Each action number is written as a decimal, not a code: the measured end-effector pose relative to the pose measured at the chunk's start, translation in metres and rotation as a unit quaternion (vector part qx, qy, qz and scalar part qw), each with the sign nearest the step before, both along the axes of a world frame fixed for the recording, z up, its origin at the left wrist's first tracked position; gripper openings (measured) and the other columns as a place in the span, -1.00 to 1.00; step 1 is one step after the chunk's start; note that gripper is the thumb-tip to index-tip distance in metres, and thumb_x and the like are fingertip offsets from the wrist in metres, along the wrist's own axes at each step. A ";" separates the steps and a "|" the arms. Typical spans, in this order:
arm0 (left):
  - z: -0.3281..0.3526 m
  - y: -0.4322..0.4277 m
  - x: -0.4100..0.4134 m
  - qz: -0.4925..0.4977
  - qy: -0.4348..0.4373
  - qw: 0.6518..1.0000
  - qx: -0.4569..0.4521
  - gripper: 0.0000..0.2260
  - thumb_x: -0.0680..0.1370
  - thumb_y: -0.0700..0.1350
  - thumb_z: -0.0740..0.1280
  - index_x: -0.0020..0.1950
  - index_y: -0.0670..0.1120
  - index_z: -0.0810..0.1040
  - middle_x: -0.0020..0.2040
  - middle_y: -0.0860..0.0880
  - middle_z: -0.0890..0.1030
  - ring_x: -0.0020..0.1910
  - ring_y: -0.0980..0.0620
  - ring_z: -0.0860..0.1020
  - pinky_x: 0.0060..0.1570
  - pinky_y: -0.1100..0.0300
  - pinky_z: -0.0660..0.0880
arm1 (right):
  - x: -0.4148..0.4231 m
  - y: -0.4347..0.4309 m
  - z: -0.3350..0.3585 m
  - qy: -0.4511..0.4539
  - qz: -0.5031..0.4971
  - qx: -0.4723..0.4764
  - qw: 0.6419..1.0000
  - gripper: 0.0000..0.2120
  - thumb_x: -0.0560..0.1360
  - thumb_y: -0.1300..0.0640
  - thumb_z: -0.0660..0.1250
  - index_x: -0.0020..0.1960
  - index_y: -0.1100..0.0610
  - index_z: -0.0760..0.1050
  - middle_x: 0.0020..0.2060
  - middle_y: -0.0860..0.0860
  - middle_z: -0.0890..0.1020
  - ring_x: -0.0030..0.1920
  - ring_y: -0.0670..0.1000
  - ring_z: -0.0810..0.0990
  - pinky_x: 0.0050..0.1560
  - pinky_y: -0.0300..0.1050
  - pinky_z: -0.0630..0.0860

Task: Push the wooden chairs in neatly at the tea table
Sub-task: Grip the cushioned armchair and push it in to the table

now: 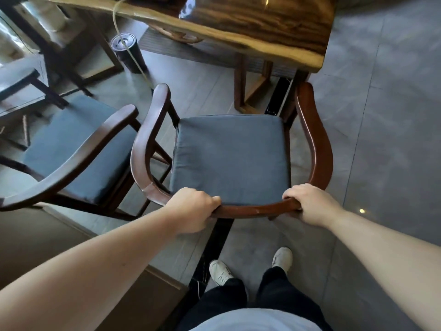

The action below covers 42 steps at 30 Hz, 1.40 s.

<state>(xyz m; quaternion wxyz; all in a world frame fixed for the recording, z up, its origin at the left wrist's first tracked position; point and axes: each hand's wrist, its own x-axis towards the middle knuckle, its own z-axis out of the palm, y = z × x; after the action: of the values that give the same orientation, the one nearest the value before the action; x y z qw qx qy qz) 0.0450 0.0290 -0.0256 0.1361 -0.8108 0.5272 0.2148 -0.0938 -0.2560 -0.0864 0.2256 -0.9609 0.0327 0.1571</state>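
Observation:
A dark wooden armchair (pixel 319 149) with a grey-blue seat cushion (pixel 230 158) stands right in front of me, facing the tea table (pixel 262 27). Its curved back rail runs across the lower middle. My left hand (pixel 191 209) grips the rail's left part and my right hand (pixel 312 204) grips its right part. The chair's front sits just short of the slab table's edge and its wooden leg frame (pixel 248 87). A second wooden armchair (pixel 78 149) with the same cushion stands to the left, angled away from the table.
A black cylindrical bin (pixel 127 53) with a yellowish cord running over it stands under the table at left. More dark chair frames (pixel 28 82) crowd the far left. A low brown cabinet edge (pixel 152 278) lies beside my left leg. Grey tiled floor (pixel 381 115) stretches to the right.

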 end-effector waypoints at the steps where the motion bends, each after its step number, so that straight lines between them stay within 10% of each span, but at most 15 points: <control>1: 0.002 0.003 0.008 -0.001 -0.003 1.000 0.004 -0.82 0.48 -0.03 0.26 0.05 0.00 0.40 -0.11 -0.02 0.61 -0.15 -0.17 0.59 -0.27 0.10 0.41 | 0.005 0.006 0.002 -0.001 -0.006 -0.005 1.000 -0.72 0.30 0.09 0.55 -0.03 0.06 0.58 -0.11 0.02 0.65 -0.03 0.13 0.58 -0.01 -0.07 0.41; 15: 0.017 0.045 0.143 0.022 -0.074 0.997 0.025 -0.92 0.50 0.01 0.27 -0.02 0.16 0.47 -0.22 0.11 0.58 -0.23 0.02 0.57 -0.24 0.11 0.51 | 0.099 0.086 0.007 0.004 -0.045 -0.016 0.999 -0.75 0.41 -0.05 0.44 0.00 0.04 0.50 -0.08 0.02 0.61 -0.02 0.14 0.58 -0.09 -0.08 0.38; 26: -0.005 0.062 0.136 0.087 -0.071 0.991 -0.072 -0.85 0.40 -0.06 0.33 -0.06 0.14 0.52 -0.22 0.14 0.59 -0.15 0.05 0.58 -0.13 0.06 0.52 | 0.117 0.040 -0.005 0.073 0.147 -0.045 0.985 -0.39 0.36 -0.19 0.41 0.34 0.00 0.41 0.22 -0.02 0.57 0.25 0.04 0.50 0.32 0.05 0.30; 32: -0.007 -0.007 0.077 0.052 -0.044 0.996 -0.065 -0.70 0.40 0.11 0.24 0.11 0.11 0.50 0.01 0.12 0.59 0.08 0.02 0.53 0.13 0.04 0.44 | 0.136 -0.035 -0.014 0.138 0.332 -0.203 0.911 -0.16 0.20 -0.57 0.22 0.24 0.00 0.43 0.10 0.02 0.57 0.19 0.09 0.49 0.31 0.11 0.30; 42: -0.003 -0.052 0.049 0.155 -0.006 0.984 0.089 -0.85 0.43 0.01 0.22 -0.04 0.13 0.52 -0.24 0.14 0.57 -0.25 0.07 0.53 -0.26 0.18 0.46 | 0.190 -0.099 -0.023 0.106 0.497 -0.243 0.826 -0.60 0.26 -0.07 0.42 0.04 -0.03 0.39 -0.06 -0.04 0.53 0.06 0.07 0.51 0.07 0.06 0.42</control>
<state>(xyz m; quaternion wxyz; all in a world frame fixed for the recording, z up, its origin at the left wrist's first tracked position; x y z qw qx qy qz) 0.0943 -0.0234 -0.0287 0.1755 -0.8688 0.3730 0.2744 0.0965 -0.3550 -0.1092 -0.1290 -0.8480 -0.3888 0.3363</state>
